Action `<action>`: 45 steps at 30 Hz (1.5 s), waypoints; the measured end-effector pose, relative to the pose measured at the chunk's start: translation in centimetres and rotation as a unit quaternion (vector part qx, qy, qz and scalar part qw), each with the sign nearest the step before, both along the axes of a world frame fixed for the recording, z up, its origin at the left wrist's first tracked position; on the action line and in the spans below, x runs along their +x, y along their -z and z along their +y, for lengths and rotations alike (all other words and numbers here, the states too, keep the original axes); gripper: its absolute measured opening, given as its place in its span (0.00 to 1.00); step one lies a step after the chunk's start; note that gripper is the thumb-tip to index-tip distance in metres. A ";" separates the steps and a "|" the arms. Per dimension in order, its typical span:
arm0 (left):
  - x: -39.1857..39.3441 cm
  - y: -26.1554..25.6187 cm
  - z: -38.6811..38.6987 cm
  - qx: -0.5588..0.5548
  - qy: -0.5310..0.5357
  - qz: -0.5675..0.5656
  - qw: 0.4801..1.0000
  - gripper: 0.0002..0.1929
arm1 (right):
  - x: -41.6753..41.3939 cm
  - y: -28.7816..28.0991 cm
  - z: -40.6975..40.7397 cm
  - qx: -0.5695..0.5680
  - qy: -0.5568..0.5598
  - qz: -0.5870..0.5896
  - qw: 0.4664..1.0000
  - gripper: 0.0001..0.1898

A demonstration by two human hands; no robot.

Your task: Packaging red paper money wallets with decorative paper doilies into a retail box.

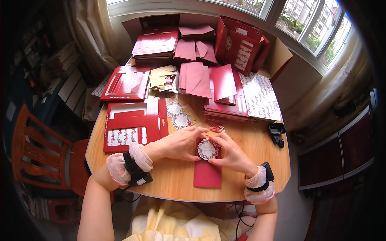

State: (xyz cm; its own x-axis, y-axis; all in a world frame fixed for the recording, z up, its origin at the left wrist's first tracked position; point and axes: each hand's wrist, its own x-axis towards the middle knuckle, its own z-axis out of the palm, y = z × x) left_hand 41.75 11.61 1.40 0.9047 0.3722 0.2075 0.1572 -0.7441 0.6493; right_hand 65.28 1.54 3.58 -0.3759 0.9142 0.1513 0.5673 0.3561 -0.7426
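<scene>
A round paper cutout (pixel 207 149) with a printed wreath border lies over the upper part of a narrow red card (pixel 207 177) in front of me. My right hand (pixel 231 152) curves around the cutout's right side, thumb and index fingertip at its edge. From the other side, my left hand (pixel 178 146) has its thumb by the cutout's lower left edge, and its fingers reach across above it. Its thumb and fingers are spread apart. Just beyond my hands lie small red label strips (pixel 216 129) and more wreath cutouts (pixel 181 120).
Red window-front packages (pixel 132 123) lie to the left. Farther back are pinkish-red envelopes (pixel 196 79), cream paper strips (pixel 161 76) and stacked red folders (pixel 227 111). A patterned sheet (pixel 261 96) and small black objects (pixel 276 132) sit at the right. A wooden chair (pixel 45 150) stands left of the table.
</scene>
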 end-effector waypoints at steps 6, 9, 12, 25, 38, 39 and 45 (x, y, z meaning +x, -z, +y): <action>0.0 -0.9 0.0 0.022 0.012 0.000 1.000 0.43 | -0.2 -0.2 -0.5 -0.014 0.028 0.013 0.999 0.30; -0.1 -0.7 0.0 0.017 0.003 0.007 1.000 0.42 | -0.2 -0.4 -0.7 -0.006 0.030 0.017 0.999 0.27; -0.1 -0.5 0.1 0.020 0.003 0.003 1.000 0.41 | 0.1 -0.4 -0.8 -0.008 0.027 0.006 1.000 0.25; -0.1 -0.1 0.2 0.070 0.037 -0.016 0.997 0.32 | 0.2 -0.2 -1.0 0.031 0.034 -0.003 0.999 0.21; -0.2 -0.2 0.2 0.072 0.040 0.003 0.997 0.27 | -0.1 -0.4 -1.3 0.046 0.041 -0.017 0.998 0.20; -0.2 -0.3 0.2 0.069 0.040 0.004 0.997 0.27 | -0.1 -0.4 -1.4 0.048 0.042 -0.018 0.998 0.20; -0.2 -0.5 0.2 0.072 0.042 0.007 0.996 0.27 | -0.1 -0.3 -1.4 0.055 0.041 -0.028 0.997 0.20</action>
State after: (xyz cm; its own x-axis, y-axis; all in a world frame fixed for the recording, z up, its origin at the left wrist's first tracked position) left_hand 41.53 11.78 1.89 0.9343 0.2624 0.2411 0.0985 -0.8404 0.5330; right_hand 65.22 0.16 3.89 -0.3114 0.9214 0.2327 0.6366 0.3840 -0.6688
